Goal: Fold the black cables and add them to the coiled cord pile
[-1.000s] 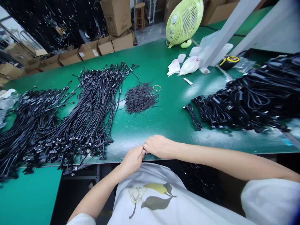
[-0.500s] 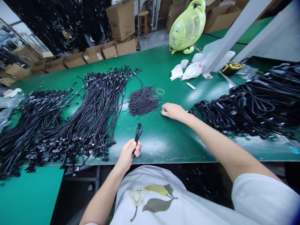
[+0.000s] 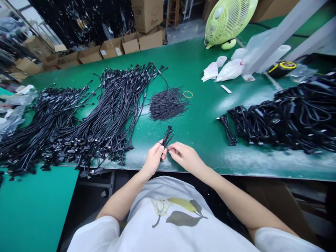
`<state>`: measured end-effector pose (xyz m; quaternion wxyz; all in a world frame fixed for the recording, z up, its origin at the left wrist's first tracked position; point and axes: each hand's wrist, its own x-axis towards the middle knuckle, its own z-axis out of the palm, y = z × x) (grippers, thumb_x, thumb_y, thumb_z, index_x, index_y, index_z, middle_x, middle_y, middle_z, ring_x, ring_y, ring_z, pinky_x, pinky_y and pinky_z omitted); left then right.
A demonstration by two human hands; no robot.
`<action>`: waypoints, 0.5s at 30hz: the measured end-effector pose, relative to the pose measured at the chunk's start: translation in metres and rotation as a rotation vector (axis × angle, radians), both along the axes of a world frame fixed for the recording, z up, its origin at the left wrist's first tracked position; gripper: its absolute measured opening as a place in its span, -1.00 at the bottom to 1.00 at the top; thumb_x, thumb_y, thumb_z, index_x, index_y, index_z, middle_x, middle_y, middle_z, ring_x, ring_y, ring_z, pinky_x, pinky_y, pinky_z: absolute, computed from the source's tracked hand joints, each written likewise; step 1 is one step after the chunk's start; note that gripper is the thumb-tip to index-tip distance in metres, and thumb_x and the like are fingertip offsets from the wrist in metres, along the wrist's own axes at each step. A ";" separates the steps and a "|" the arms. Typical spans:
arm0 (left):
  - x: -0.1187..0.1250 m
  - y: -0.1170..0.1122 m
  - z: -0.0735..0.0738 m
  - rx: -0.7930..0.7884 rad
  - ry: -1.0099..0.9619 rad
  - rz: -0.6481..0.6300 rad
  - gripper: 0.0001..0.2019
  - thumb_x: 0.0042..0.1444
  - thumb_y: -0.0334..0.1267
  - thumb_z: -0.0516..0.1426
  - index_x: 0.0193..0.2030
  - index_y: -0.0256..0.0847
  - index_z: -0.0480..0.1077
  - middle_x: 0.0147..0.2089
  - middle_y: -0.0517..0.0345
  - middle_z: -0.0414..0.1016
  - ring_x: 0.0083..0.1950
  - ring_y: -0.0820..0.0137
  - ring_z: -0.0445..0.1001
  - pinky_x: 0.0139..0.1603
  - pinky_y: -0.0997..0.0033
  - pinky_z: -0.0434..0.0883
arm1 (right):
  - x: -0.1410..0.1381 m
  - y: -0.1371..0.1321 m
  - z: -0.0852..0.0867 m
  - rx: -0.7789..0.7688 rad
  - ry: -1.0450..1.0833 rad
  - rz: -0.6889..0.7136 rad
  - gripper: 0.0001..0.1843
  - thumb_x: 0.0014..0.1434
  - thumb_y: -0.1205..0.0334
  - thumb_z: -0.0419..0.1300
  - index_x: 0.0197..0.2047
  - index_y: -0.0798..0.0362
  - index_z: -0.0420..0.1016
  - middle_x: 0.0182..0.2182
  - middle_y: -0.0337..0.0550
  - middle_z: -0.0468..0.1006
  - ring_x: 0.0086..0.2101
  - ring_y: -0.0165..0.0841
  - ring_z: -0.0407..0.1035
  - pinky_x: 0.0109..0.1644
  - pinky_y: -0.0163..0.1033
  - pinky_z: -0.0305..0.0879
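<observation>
The left hand point(image 3: 153, 159) is curled shut around a small looped black cable point(image 3: 167, 137), and the right hand point(image 3: 185, 157) pinches the same cable with its fingertips point(image 3: 172, 149), over the green worktop point(image 3: 202, 147). Long black cables point(image 3: 105, 115) lie in big piles on the left, and a heap of black cords point(image 3: 286, 115) lies on the right. Farther off are thin black wires point(image 3: 168, 104), a yellow rubber band point(image 3: 188, 94), and a pale green fan point(image 3: 228, 21).
</observation>
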<state>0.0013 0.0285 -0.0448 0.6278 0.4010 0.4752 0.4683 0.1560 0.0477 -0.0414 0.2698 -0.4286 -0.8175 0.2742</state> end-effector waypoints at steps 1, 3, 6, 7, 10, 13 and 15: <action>-0.002 -0.001 -0.002 0.077 0.150 0.015 -0.54 0.23 -0.09 0.07 0.20 -0.26 0.36 -0.44 0.24 0.29 -0.48 0.52 0.21 -0.38 0.48 0.28 | -0.001 0.001 0.002 0.206 -0.097 0.032 -0.76 0.29 0.31 -0.01 -0.30 0.13 0.46 -0.45 -0.14 0.47 -0.46 -0.42 0.32 -0.36 -0.30 0.18; -0.006 -0.002 -0.003 0.219 0.430 0.013 -0.59 0.26 -0.18 0.01 0.21 -0.19 0.37 -0.31 0.13 0.43 -0.32 0.42 0.37 -0.16 0.39 0.37 | 0.000 0.008 0.009 0.594 -0.260 0.157 -0.71 0.31 0.37 -0.06 -0.31 0.15 0.47 -0.40 -0.07 0.50 -0.38 -0.37 0.33 -0.32 -0.25 0.16; -0.013 -0.003 -0.003 0.297 0.623 -0.045 -0.57 0.27 -0.25 -0.06 0.23 -0.14 0.35 -0.13 0.04 0.52 -0.09 0.29 0.45 0.07 0.27 0.36 | 0.000 0.020 0.023 0.945 -0.385 0.366 -0.69 0.32 0.44 -0.10 -0.22 0.19 0.47 -0.17 0.06 0.51 -0.24 -0.32 0.34 -0.24 -0.20 0.17; -0.015 -0.004 -0.003 0.286 0.627 -0.063 -0.57 0.27 -0.26 -0.07 0.24 -0.14 0.34 -0.10 0.03 0.53 -0.07 0.29 0.46 0.08 0.27 0.36 | -0.001 0.024 0.028 0.999 -0.414 0.433 -0.70 0.32 0.44 -0.10 -0.21 0.19 0.46 -0.15 0.06 0.50 -0.23 -0.32 0.34 -0.22 -0.20 0.17; -0.022 -0.006 -0.007 0.191 0.534 -0.103 -0.51 0.25 -0.27 -0.05 0.32 -0.18 0.23 -0.18 0.06 0.54 -0.20 0.35 0.47 -0.06 0.34 0.41 | -0.005 0.029 0.040 1.077 -0.502 0.609 -0.74 0.30 0.43 -0.07 -0.26 0.14 0.43 -0.33 -0.06 0.46 -0.33 -0.33 0.29 -0.24 -0.18 0.15; -0.025 -0.009 -0.011 0.055 0.412 -0.127 -0.38 0.25 -0.26 -0.04 0.44 -0.26 -0.06 -0.47 0.26 0.38 -0.46 0.47 0.33 -0.33 0.46 0.36 | -0.008 0.028 0.043 1.095 -0.606 0.668 -0.75 0.26 0.45 -0.05 -0.25 0.15 0.45 -0.36 -0.06 0.42 -0.36 -0.30 0.27 -0.30 -0.16 0.12; -0.024 -0.011 -0.013 0.016 0.410 -0.152 -0.34 0.24 -0.27 -0.03 0.45 -0.30 -0.14 -0.53 0.32 0.29 -0.50 0.49 0.28 -0.37 0.50 0.32 | -0.010 0.025 0.039 1.104 -0.671 0.680 -0.73 0.22 0.47 -0.05 -0.29 0.16 0.47 -0.41 -0.05 0.38 -0.39 -0.28 0.24 -0.35 -0.15 0.09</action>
